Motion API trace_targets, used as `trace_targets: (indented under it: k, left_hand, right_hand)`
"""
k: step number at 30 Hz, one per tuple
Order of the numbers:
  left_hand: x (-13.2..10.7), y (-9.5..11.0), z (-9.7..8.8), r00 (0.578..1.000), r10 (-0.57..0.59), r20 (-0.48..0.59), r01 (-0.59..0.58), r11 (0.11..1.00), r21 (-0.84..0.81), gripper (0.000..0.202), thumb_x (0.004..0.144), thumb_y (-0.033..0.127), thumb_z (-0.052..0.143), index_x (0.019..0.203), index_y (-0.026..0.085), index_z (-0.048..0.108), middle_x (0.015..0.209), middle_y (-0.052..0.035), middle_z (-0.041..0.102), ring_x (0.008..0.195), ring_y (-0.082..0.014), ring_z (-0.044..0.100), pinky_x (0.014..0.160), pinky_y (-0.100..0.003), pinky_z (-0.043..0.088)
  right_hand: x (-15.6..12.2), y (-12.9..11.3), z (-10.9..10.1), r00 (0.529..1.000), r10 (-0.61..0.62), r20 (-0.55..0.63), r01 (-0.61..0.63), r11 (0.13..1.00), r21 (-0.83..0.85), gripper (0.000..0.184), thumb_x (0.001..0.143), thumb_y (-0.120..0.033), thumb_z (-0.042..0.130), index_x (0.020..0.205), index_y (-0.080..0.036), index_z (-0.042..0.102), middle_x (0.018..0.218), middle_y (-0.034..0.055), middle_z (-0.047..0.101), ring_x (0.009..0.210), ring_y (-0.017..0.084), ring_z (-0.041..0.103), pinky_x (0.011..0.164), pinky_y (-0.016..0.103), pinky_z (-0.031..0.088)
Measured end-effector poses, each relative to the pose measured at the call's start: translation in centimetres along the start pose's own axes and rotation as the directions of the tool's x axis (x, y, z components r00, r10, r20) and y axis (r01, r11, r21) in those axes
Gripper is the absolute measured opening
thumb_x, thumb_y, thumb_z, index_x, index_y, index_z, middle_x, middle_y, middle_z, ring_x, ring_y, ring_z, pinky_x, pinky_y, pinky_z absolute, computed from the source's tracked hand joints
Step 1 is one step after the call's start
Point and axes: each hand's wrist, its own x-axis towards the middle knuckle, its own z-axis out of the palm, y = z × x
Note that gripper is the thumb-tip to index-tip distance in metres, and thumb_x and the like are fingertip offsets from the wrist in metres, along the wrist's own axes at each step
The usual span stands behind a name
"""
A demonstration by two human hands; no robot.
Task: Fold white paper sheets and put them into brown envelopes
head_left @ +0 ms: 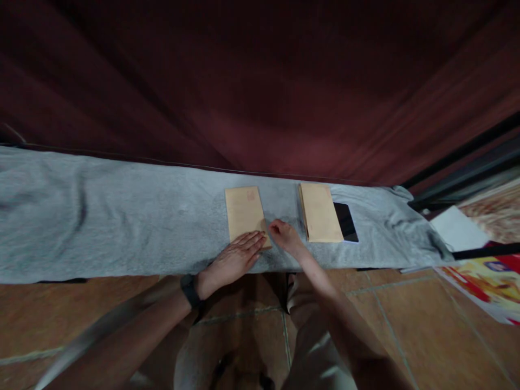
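A tan paper envelope (245,212) with a small reddish mark near its upper right corner lies flat on the grey cloth. My left hand (239,254), a dark band on its wrist, rests flat with its fingers stretched over the envelope's lower end. Just right of that envelope is my right hand (285,236), its fingers curled into a loose fist; I see nothing in it. Further right sits a stack of similar envelopes (322,212). A dark-screened tablet or phone (345,221) sticks out from under the stack's right side.
The grey cloth (154,216) covers a long narrow surface. Behind it hangs a dark red curtain (260,108). At the right are a white flat object (459,228) and a colourful printed package (487,281). Below is a brown tiled floor (398,309).
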Motion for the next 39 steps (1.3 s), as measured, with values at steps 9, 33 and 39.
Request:
trace_targets:
  k: [9,33,39]
  left_hand:
    - [-0.4,0.2,-0.2,0.985,-0.111,-0.135,0.084,0.979,-0.186,0.042,0.099,0.016,0.039,0.134,0.024,0.061,0.142,-0.0070,0.062,0.133,-0.0200,0.056,0.114,-0.043,0.045]
    - [-1.5,-1.6,1.1,0.871,-0.391,-0.298,0.401,0.916,-0.029,0.049,0.095,0.027,0.050,0.140,0.010,0.048,0.157,-0.0222,0.039,0.149,-0.0350,0.033,0.119,-0.052,0.034]
    - [-2.2,-1.3,-0.2,0.841,-0.467,-0.274,0.498,0.866,0.053,0.058,0.095,0.036,0.054,0.146,0.011,0.044,0.152,-0.0227,0.045,0.141,-0.0375,0.041,0.112,-0.054,0.038]
  right_hand:
    - [-0.8,0.0,-0.3,0.998,-0.053,0.020,0.053,0.998,0.023,0.020,0.095,-0.015,0.053,0.094,-0.023,0.071,0.090,0.0009,0.075,0.086,0.016,0.069,0.075,0.022,0.046]
    - [-7.8,0.4,4.6,0.852,-0.521,-0.054,0.477,0.814,-0.332,0.063,0.104,-0.042,0.046,0.158,-0.014,0.032,0.163,0.0109,0.035,0.151,0.023,0.032,0.126,0.044,0.026]
    - [-8.2,0.8,4.1,0.884,-0.462,-0.072,0.409,0.838,-0.360,0.064,0.104,-0.042,0.044,0.158,-0.010,0.031,0.163,0.0129,0.032,0.152,0.024,0.030,0.125,0.044,0.026]
